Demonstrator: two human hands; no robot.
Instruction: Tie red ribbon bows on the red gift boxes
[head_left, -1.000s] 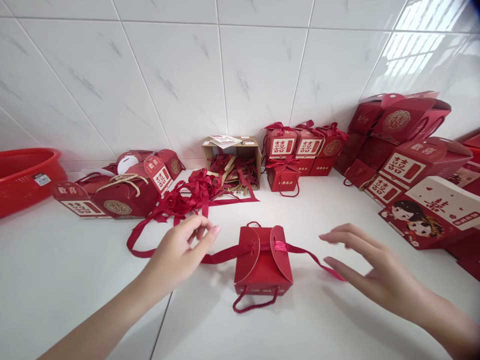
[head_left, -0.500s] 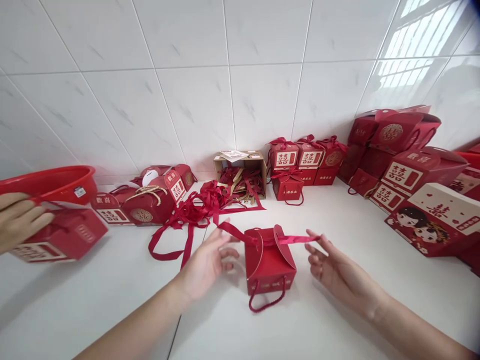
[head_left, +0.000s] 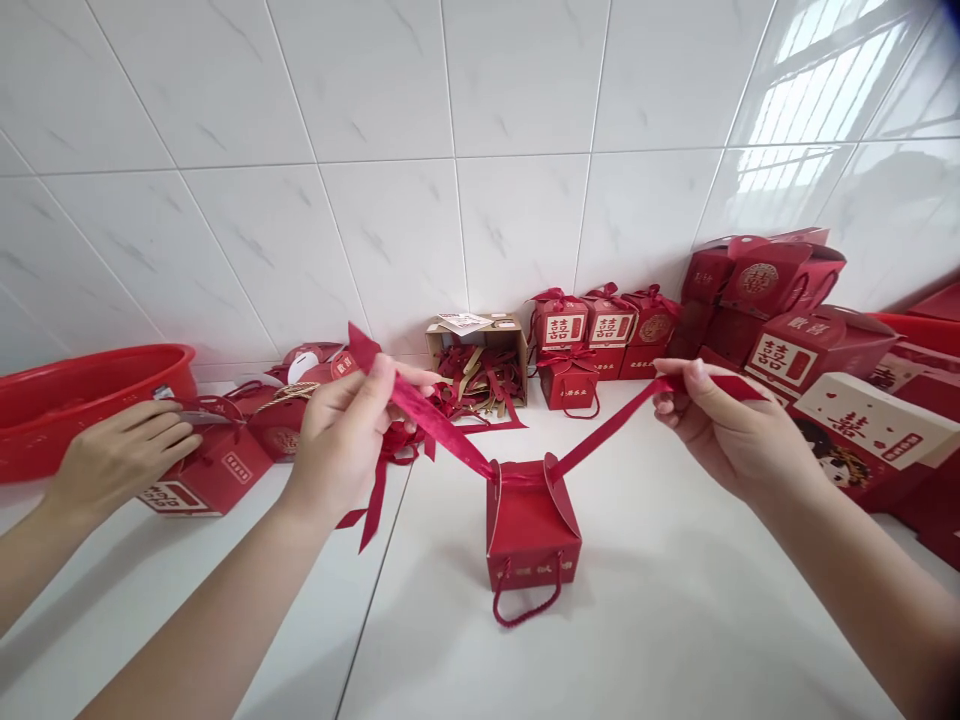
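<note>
A small red gift box (head_left: 534,530) stands upright on the white table in front of me, its cord handle hanging at the near side. A red ribbon (head_left: 442,428) runs through the slots in its two top flaps. My left hand (head_left: 349,425) pinches one end of the ribbon, raised to the upper left of the box. On the other side my right hand (head_left: 720,425) pinches the opposite end, up and to the right. Both lengths rise from the flaps in a V, with tails sticking out past the fingers.
At left another person's hand (head_left: 124,455) holds a larger red box (head_left: 225,470) beside a red basin (head_left: 97,400). Against the tiled wall stand a carton (head_left: 517,350) of ribbons and cords and several bow-tied boxes (head_left: 570,385). More red boxes (head_left: 795,350) are stacked at right.
Both my hands have risen and moved apart, drawing the ribbon ends up and outward from the box. The other person's hand and larger box have shifted right.
</note>
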